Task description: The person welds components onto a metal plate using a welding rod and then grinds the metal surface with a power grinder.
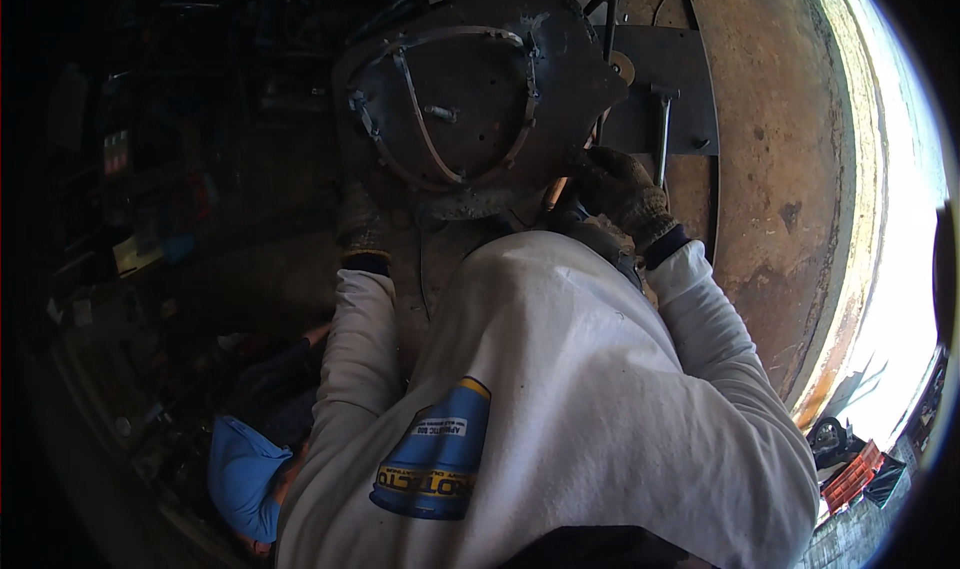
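A large dark metal plate (590,79) lies in front of me. On it is a curved metal strip frame (420,119), bent into a loop with a strip across, held among small blocks. A short cylindrical stud (440,114) stands inside the loop. My right hand (617,187), in a knitted work glove, is closed at the plate's near right corner. In deep shadow, my left hand (360,219), also gloved, is at the near left edge of the plate; its fingers cannot be made out. A copper-coloured rod end (553,195) shows just left of my right hand.
A hammer (664,134) lies on a smaller dark plate (690,89) to the right. A round tan disc (622,67) sits beside the large plate. Lower left is a person in a blue cap (245,469). Dark clutter fills the left; a red crate (852,477) stands far right.
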Action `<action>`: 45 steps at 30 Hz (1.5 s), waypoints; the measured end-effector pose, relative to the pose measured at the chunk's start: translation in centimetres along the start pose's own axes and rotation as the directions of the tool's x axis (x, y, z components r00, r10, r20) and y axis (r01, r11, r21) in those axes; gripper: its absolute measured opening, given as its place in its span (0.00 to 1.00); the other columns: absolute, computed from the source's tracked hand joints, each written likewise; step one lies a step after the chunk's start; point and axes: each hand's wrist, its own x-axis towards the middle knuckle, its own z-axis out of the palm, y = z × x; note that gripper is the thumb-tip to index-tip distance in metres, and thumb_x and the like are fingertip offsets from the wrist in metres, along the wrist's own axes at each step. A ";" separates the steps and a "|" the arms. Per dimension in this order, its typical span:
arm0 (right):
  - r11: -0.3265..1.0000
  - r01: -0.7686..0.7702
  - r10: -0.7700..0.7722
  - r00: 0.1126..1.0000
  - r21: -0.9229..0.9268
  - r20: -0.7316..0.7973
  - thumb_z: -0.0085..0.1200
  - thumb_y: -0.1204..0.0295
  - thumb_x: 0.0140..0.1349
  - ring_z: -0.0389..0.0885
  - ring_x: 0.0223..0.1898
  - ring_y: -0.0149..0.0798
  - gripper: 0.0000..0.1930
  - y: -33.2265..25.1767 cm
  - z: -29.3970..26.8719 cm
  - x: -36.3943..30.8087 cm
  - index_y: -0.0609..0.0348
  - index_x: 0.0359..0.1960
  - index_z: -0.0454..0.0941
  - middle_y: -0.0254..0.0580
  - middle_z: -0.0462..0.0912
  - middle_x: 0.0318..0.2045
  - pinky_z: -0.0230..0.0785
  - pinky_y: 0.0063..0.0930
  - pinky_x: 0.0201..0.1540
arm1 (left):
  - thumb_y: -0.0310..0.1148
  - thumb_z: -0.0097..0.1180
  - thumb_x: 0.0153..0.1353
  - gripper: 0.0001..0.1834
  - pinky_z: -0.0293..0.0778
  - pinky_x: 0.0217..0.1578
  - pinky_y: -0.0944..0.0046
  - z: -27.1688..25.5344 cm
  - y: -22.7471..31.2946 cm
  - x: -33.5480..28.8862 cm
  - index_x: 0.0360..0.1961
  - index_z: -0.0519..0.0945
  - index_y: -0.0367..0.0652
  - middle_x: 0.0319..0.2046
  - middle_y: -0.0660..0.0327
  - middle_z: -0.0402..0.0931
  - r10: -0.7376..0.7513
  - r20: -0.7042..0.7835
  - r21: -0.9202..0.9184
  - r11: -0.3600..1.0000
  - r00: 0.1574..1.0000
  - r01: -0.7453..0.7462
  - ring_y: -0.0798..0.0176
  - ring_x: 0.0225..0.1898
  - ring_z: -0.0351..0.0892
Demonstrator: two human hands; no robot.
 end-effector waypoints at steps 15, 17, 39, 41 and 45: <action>0.883 0.325 -0.343 0.939 -0.338 0.009 0.56 0.67 0.65 0.81 0.38 0.31 0.17 2.5 -2.8 -1.1 0.63 0.52 0.76 0.40 0.82 0.40 0.76 0.24 0.38 | 0.47 0.65 0.55 0.20 0.75 0.48 0.51 -4.0 18.4 0.1 0.46 0.82 0.49 0.44 0.57 0.81 0.793 0.055 0.177 0.590 0.606 -0.788 0.49 0.46 0.80; 0.903 0.277 -0.299 0.954 -0.327 -0.018 0.58 0.68 0.63 0.81 0.42 0.34 0.18 2.7 -3.2 -1.2 0.62 0.53 0.75 0.40 0.82 0.43 0.76 0.25 0.43 | 0.47 0.66 0.54 0.20 0.77 0.46 0.53 -3.8 19.5 0.6 0.44 0.83 0.50 0.42 0.58 0.82 0.800 0.097 0.030 0.592 0.592 -0.805 0.51 0.44 0.81; 0.993 -0.122 0.122 0.992 0.004 -0.031 0.55 0.66 0.65 0.80 0.31 0.31 0.16 2.1 -5.1 -1.1 0.62 0.51 0.77 0.41 0.82 0.34 0.74 0.25 0.33 | 0.51 0.58 0.60 0.19 0.74 0.48 0.49 -2.1 18.7 -0.5 0.39 0.82 0.48 0.37 0.55 0.82 0.719 0.006 0.164 0.685 0.695 -0.710 0.48 0.42 0.80; 0.995 -0.094 0.094 0.995 -0.028 -0.018 0.55 0.66 0.65 0.80 0.32 0.31 0.16 2.2 -5.3 -0.7 0.61 0.50 0.77 0.41 0.82 0.35 0.74 0.26 0.33 | 0.48 0.60 0.59 0.17 0.75 0.47 0.50 -2.2 17.7 0.5 0.41 0.81 0.49 0.39 0.56 0.82 0.798 -0.031 0.083 0.602 0.602 -0.794 0.49 0.43 0.80; 0.984 0.075 -0.073 0.997 -0.162 0.019 0.55 0.66 0.65 0.80 0.33 0.32 0.16 5.2 -5.9 0.0 0.61 0.50 0.77 0.41 0.82 0.35 0.74 0.25 0.35 | 0.40 0.64 0.56 0.16 0.76 0.46 0.53 -2.0 15.7 2.0 0.45 0.80 0.49 0.42 0.59 0.81 0.842 -0.004 0.070 0.538 0.539 -0.840 0.52 0.43 0.81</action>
